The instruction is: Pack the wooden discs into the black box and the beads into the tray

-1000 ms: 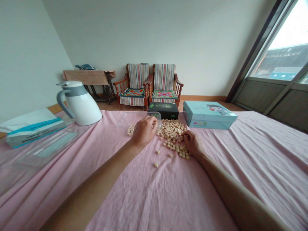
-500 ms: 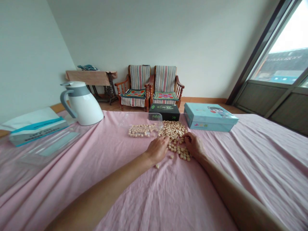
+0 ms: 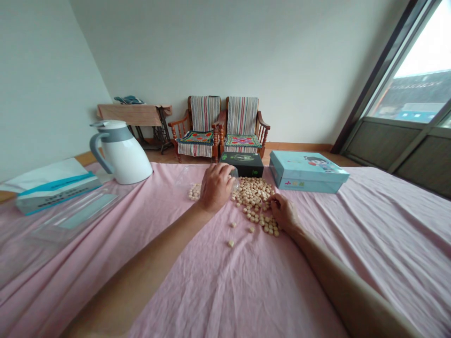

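- Where half a second ago your left hand lay at the near edge of the heap, it now sits further back, over the mouth of the clear plastic container lying on the pink tabletop; its fingers are curled down and hide what they carry, so you cannot tell whether they grip anything.
- Pale lotus seeds: the main heap lies between your two hands, just in front of the black box; a smaller batch shows by the container, left of your left hand.
- Three strays lie apart on the cloth nearer you, unmoved across the pictures.
- Right hand: resting at the right edge of the heap, fingers bent narrow and touching seeds, in much the same place as before; a pinch cannot be confirmed.
- Reading: the left hand's trip from heap to container suggests seeds are being carried over in small lots; most of the heap remains outside.
- Also present: white jug at far left, blue gift box to the right of the black box, a blue-and-white packet and a clear flat tray at the left.
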Motion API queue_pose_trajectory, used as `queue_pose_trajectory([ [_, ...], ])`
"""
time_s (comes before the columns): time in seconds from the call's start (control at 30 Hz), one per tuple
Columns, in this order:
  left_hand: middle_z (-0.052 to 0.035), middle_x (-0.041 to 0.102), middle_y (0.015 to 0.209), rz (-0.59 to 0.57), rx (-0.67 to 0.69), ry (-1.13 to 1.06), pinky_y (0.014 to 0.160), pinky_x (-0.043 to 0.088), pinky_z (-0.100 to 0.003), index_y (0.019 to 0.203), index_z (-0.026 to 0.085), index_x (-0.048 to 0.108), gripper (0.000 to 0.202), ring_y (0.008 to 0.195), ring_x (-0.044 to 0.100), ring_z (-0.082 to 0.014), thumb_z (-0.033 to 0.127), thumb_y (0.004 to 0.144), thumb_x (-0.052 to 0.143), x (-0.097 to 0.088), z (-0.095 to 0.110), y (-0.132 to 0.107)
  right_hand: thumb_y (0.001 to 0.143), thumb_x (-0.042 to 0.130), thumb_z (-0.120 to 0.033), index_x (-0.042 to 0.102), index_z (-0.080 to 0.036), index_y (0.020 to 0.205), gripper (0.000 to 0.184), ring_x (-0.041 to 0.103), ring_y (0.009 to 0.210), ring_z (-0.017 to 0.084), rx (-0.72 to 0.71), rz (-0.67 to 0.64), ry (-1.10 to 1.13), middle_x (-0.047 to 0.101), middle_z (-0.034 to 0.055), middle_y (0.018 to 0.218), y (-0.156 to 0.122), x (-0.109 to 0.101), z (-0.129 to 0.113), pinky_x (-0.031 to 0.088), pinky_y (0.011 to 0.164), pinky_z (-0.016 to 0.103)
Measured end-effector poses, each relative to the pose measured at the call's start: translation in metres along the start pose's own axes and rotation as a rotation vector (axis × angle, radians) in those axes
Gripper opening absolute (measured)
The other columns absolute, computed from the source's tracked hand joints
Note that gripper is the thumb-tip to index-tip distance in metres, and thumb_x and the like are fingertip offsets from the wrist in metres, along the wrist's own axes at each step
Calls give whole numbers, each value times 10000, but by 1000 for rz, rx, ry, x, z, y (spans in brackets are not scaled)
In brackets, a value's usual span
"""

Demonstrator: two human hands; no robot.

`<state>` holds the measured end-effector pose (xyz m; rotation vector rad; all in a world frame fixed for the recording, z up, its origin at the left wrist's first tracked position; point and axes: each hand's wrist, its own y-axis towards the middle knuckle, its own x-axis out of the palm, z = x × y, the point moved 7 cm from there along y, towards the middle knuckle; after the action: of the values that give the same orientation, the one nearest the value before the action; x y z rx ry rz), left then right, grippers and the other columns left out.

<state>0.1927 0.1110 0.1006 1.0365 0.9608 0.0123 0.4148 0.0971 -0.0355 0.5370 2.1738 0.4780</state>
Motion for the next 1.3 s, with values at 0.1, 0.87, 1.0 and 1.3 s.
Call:
queue_pose_trajectory([
  [0.1,-69,603,982,-144,114,-19,883,431,-335,943,172,565,108,981,540,-208,176,885,474,15,17,-8,784,413,-213,622,-182,810,213,595,686,171,12,-5,8,660,43,758,0,1,0,413,644,274],
  [0.87,-58,621,952,-38,-1,0,867,429,-333,960,174,564,125,945,555,-206,154,842,527,2,0,0,781,415,-214,618,-189,821,208,594,698,171,5,1,31,661,41,776,0,2,2,437,664,285],
  [1.0,-58,618,931,-146,80,-73,843,433,-313,931,168,589,104,921,562,-193,173,866,507,0,1,-7,778,414,-207,611,-187,818,202,599,711,174,-9,-9,45,658,44,778,1,4,4,444,676,290],
  [1.3,-45,605,876,-726,229,-239,738,432,-255,817,169,588,150,840,573,-169,48,759,523,46,19,-79,760,422,-197,607,-195,816,193,603,697,169,-12,-7,58,664,39,788,1,6,7,451,670,286],
])
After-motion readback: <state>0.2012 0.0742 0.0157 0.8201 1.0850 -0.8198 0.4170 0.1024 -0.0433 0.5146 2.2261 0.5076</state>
